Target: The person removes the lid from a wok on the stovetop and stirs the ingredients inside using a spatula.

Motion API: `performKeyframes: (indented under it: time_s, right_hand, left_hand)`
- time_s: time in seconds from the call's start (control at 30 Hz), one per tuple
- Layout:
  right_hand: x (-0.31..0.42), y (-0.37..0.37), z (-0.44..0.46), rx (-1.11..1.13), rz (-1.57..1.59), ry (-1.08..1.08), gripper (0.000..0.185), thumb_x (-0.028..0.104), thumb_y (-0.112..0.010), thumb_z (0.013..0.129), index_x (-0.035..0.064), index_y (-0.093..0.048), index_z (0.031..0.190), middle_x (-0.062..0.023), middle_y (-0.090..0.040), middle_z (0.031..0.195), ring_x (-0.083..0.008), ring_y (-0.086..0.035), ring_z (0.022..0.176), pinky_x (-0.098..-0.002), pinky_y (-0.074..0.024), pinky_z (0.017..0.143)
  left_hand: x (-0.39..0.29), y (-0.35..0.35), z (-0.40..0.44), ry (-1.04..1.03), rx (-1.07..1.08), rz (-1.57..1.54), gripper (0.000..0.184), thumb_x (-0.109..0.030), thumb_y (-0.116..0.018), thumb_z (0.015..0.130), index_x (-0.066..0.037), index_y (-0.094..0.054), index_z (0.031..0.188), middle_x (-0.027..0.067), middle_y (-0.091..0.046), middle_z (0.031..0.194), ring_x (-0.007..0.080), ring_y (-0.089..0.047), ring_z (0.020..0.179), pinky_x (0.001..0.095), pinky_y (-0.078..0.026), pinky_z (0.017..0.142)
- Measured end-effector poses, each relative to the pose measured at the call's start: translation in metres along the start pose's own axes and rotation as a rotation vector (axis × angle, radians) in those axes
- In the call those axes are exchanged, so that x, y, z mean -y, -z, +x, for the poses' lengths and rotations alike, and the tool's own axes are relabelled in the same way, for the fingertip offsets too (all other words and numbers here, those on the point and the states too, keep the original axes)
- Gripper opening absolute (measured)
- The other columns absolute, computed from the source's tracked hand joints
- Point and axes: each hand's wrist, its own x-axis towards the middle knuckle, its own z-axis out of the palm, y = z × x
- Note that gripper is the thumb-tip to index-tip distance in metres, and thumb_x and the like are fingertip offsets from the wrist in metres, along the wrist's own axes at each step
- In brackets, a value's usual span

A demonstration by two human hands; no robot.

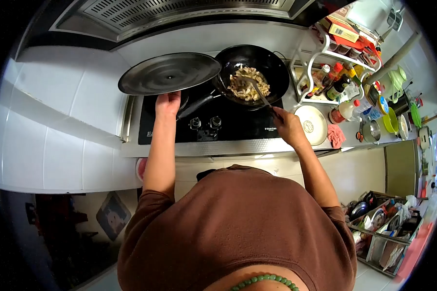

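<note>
Spatula (263, 98) clasped in the nearer right hand (290, 130), shaft slanting toward eleven o'clock; left hand (168, 104) grips the lid (165, 72) by its near rim; beyond, the spatula's in chopped food (245, 92), inside the wok (277, 77) at the lid's three o'clock!

The left hand (168, 104) held a black round lid (167, 72) beside the wok (276, 68), while the right hand (289, 128) gripped a spatula (263, 96) reaching into the chopped food (242, 89).
</note>
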Motion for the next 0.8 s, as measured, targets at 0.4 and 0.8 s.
performKeyframes:
  time_s: [0.4,0.8]
  right_hand:
    - [0.082,-0.071,0.034,-0.004,1.417,-0.650,0.009,-0.002,-0.052,0.084,0.0051,-0.047,0.081,-0.0050,-0.050,0.071,-0.0127,-0.046,0.057,-0.0218,-0.0365,0.045]
    - [0.142,-0.162,0.095,-0.213,1.768,-0.828,0.018,0.012,-0.041,0.096,-0.0050,-0.039,0.101,-0.0178,-0.051,0.103,-0.0271,-0.057,0.091,-0.0353,-0.0527,0.074]
  left_hand:
    - [-0.042,0.042,0.038,0.029,0.055,0.068,0.027,-0.015,-0.045,0.092,-0.001,-0.052,0.114,0.0143,-0.054,0.118,0.0290,-0.053,0.107,0.0452,-0.048,0.091]
    - [-0.053,0.100,0.067,0.052,-0.041,-0.004,0.035,-0.022,-0.041,0.094,-0.003,-0.049,0.123,0.0132,-0.049,0.128,0.0317,-0.046,0.117,0.0502,-0.038,0.100]
